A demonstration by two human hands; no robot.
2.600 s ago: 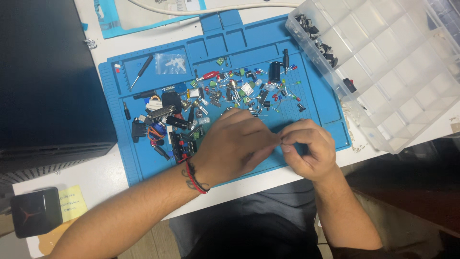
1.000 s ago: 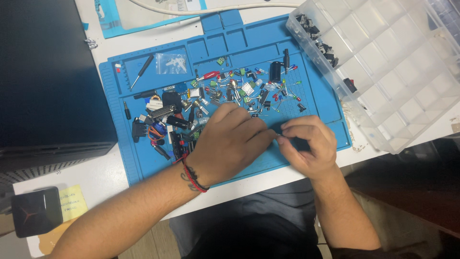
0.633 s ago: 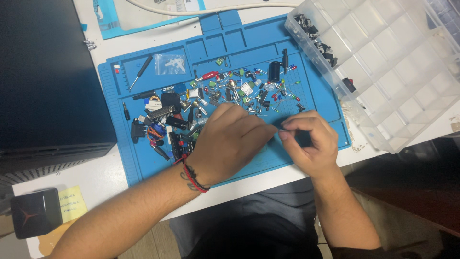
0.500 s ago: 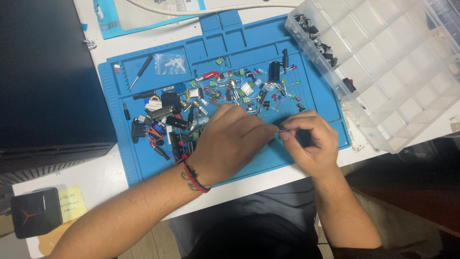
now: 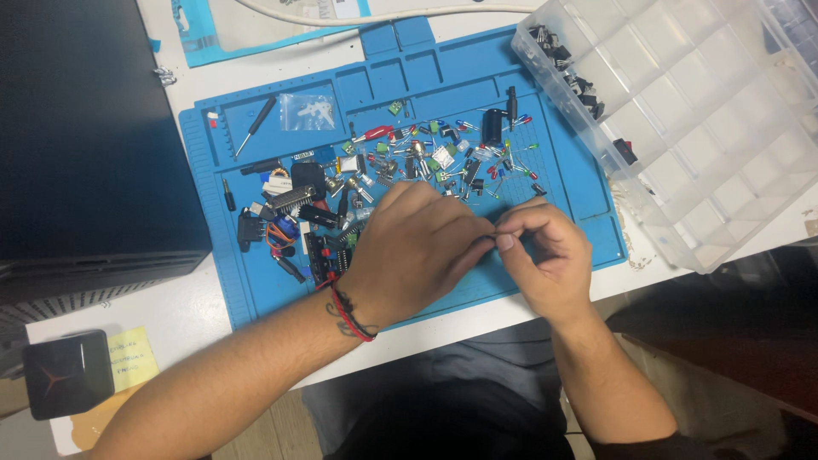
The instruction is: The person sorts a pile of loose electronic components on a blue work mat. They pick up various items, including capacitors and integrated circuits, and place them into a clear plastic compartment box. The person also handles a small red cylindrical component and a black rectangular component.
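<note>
- Nearest, at the lower middle of the frame, the left hand (image 5: 417,251) and the right hand (image 5: 545,255) meet fingertip to fingertip just above the near edge of the blue work mat (image 5: 256,290). Both are closed into a pinch, thumb against forefinger, on a small dark part (image 5: 494,237) held between them. It is too small and too covered to tell its kind; it may be a little component with thin leads.
- Holding the part from both ends keeps it steady and lifted off the mat, close under the eyes, which suits so fine a thing. The left wrist wears a red cord bracelet (image 5: 345,311).
- Just beyond the hands, in the middle of the mat, lies a loose heap of electronic parts (image 5: 409,162): small coloured lights with wire legs, green terminal blocks, dark chips, a black cylinder. Spread flat like this, each can be seen and picked singly.
- Further up on the left of the mat a small screwdriver (image 5: 256,125) and a clear bag (image 5: 307,111) sit in shallow moulded trays, out of the way.
- At the upper right a clear compartment box (image 5: 707,128) lies tilted, partly on the mat's edge and partly on the white desk (image 5: 183,311). A few cells at its far end hold dark parts, most look bare.
- At the far left stands a large black case (image 5: 85,128); at the lower left, a small black device (image 5: 66,373) beside a yellow note (image 5: 132,358).
</note>
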